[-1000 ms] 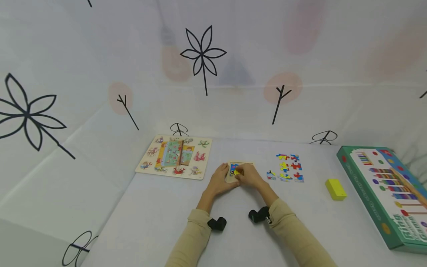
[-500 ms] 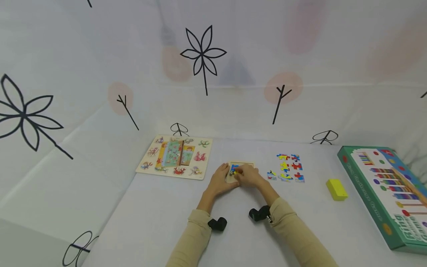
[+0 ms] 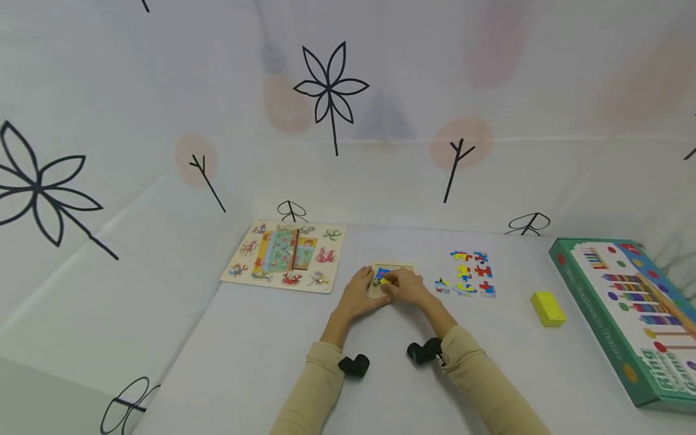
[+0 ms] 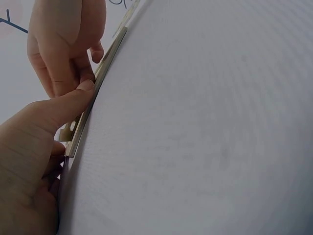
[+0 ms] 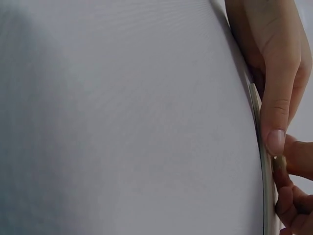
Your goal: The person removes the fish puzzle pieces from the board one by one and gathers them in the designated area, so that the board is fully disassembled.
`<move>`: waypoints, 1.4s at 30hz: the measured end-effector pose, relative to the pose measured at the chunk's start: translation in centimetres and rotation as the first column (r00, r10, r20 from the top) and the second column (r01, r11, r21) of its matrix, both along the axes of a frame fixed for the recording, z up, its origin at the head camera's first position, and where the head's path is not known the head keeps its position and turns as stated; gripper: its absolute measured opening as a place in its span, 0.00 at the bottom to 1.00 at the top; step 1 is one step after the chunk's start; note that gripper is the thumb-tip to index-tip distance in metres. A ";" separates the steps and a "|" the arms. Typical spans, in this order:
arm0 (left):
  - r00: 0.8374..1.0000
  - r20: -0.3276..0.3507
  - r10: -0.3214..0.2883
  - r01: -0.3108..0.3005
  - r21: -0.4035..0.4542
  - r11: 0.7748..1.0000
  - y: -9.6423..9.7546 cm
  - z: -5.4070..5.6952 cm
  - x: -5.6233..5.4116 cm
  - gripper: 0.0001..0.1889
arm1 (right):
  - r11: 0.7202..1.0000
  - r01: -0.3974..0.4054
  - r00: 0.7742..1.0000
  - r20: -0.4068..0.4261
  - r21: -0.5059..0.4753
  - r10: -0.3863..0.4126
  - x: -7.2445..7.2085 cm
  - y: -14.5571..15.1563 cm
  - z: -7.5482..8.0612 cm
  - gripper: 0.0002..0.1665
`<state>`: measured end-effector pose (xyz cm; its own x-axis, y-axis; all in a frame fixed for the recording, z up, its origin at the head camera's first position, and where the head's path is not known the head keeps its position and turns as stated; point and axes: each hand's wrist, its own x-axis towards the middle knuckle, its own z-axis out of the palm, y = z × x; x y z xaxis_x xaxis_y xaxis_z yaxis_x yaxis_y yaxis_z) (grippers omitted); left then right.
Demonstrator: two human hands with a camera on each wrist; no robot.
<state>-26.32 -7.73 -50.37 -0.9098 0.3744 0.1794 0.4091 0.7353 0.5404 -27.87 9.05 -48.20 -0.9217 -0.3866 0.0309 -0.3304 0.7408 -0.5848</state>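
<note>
My left hand [image 3: 357, 296] grips the left side of a small wooden puzzle tray [image 3: 405, 264], its thumb along the near edge. Assembled blue and yellow jigsaw pieces [image 3: 383, 272] show in the tray's left part. Over the tray, my right hand [image 3: 406, 286] pinches a small yellow jigsaw piece, mostly hidden by the fingers. In the left wrist view, the left thumb [image 4: 73, 104] presses the tray's edge [image 4: 110, 58], close to the right hand's fingers. The right wrist view shows a thin piece [image 5: 280, 163] at the right fingertips.
Loose jigsaw pieces [image 3: 464, 272] lie in rows right of the tray. Beyond them are a yellow block [image 3: 548, 309] and a large green-edged game box [image 3: 614, 326]. A wooden picture board [image 3: 280, 285] lies at the back left. A patterned cloth [image 3: 380, 181] hangs behind.
The right hand's fingers have shifted slightly over the tray with the yellow jigsaw piece. The left hand keeps its grip on the tray, and the loose pieces stay in place.
</note>
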 end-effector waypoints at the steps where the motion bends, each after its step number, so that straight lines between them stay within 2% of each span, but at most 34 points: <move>1: 1.000 0.000 0.001 -0.001 -0.004 1.000 0.0 0.0 0.0 0.43 | 1.000 0.000 1.000 0.007 -0.010 0.000 0.0 0.0 0.0 0.19; 11: 1.000 0.007 0.002 -0.002 -0.007 1.000 0.1 0.0 -0.1 0.44 | 0.992 0.021 1.000 -0.013 -0.125 -0.022 0.4 0.7 -0.2 0.18; 16: 0.999 0.031 0.013 -0.012 -0.008 1.000 0.2 0.0 0.0 0.44 | 0.986 0.044 0.997 -0.056 -0.159 -0.053 0.6 2.1 0.2 0.19; 21: 0.999 0.031 0.013 -0.012 -0.011 1.000 0.3 0.0 0.0 0.45 | 0.984 0.123 0.988 -0.079 -0.127 -0.133 0.4 5.3 0.3 0.20; 29: 1.000 0.012 0.013 -0.012 -0.012 1.000 0.1 0.1 0.1 0.44 | 0.967 0.251 0.962 -0.096 -0.051 -0.255 -0.7 10.0 0.5 0.20; 33: 1.000 0.014 0.012 -0.012 -0.011 1.000 0.1 0.0 0.0 0.44 | 0.956 0.293 0.954 -0.065 -0.004 -0.293 -1.2 11.2 0.5 0.22; 38: 1.000 0.015 0.016 -0.016 -0.017 1.000 0.2 -0.1 -0.1 0.44 | 0.940 0.336 0.941 0.013 0.065 -0.338 -1.6 11.6 0.4 0.22; 42: 0.999 0.026 0.023 -0.023 -0.009 1.000 0.1 -0.2 -0.1 0.44 | 0.937 0.327 0.941 0.048 0.119 -0.335 -1.9 11.5 0.5 0.21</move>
<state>-26.42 -7.64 -50.52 -0.9226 0.3544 0.1525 0.3777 0.7489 0.5445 -29.75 20.52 -47.66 -0.9966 -0.0568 -0.0596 -0.0187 0.8612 -0.5079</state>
